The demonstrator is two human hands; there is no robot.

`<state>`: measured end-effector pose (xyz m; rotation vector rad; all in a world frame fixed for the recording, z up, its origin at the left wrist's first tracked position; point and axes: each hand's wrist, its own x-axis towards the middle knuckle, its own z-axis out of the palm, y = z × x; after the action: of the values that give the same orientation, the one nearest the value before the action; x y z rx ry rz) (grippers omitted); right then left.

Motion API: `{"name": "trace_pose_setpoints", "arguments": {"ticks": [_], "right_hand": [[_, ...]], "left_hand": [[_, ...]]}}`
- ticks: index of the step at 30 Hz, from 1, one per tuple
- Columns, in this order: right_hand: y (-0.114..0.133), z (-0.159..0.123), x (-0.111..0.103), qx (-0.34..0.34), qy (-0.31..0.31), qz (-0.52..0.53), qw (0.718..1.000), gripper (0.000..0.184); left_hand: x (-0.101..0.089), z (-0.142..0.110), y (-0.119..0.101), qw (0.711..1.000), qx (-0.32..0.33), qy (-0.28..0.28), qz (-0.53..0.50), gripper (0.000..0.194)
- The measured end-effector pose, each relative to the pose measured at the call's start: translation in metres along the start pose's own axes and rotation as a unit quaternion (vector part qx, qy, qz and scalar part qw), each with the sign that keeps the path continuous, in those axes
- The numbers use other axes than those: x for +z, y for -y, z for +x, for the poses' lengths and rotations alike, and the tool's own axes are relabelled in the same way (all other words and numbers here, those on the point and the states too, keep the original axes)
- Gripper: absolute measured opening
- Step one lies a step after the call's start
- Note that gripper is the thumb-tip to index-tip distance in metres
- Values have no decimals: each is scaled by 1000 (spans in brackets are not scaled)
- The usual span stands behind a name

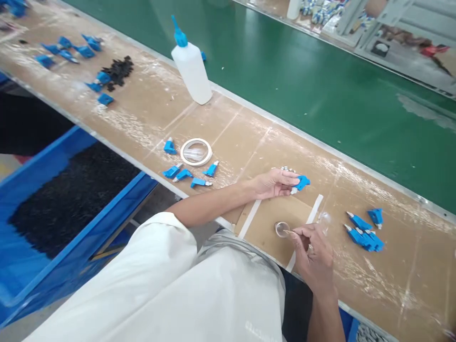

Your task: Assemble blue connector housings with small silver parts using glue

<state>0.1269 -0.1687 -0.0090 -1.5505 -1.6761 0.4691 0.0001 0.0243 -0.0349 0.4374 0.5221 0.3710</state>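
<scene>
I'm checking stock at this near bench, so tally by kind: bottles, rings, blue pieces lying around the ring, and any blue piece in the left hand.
Translucent white plastic bottle with blue nozzle: 1
White round ring: 1
Blue angular plastic pieces around the ring: 5
Blue plastic piece in the left hand: 1
Total: 8

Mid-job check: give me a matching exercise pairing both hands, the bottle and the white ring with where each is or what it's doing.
1. Left hand
2. Right hand
3. White bottle
4. White ring

A. Standing near the green surface
B. Gripping a blue piece
C. Flat beside loose blue pieces
D. Pinching a thin stick at a small round cup

Pairs: 1-B, 2-D, 3-A, 4-C
</scene>
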Motion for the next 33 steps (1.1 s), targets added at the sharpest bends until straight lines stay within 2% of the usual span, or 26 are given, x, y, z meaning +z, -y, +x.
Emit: {"name": "trace_pose_setpoints", "arguments": {"ticks": [4,7,12,15,18,20,24,33], "right_hand": [[1,1,3,20,31,-3,999,13],[-2,0,0,57,16,6,998,15],[-3,1,-7,124,-119,125,977,12],[7,9,-13,104,-205,181,956,11],[20,20,-17,62,-294,149,942,10],[25,26,-18,33,-331,111,936,9],[27,33,-14,-1,-323,64,944,12],[27,34,-8,3,-299,23,954,14]], "left_hand": [[-1,-2,1,1000,-1,23,9,17],[1,-3,3,999,-8,30,16,17],[2,-6,8,998,-33,48,31,21],[5,-9,12,995,-54,69,39,27],[8,-13,16,992,-74,90,42,30],[11,-16,19,990,-86,99,43,29],[13,-19,23,988,-99,116,36,33],[16,-21,24,987,-109,111,27,30]]}}
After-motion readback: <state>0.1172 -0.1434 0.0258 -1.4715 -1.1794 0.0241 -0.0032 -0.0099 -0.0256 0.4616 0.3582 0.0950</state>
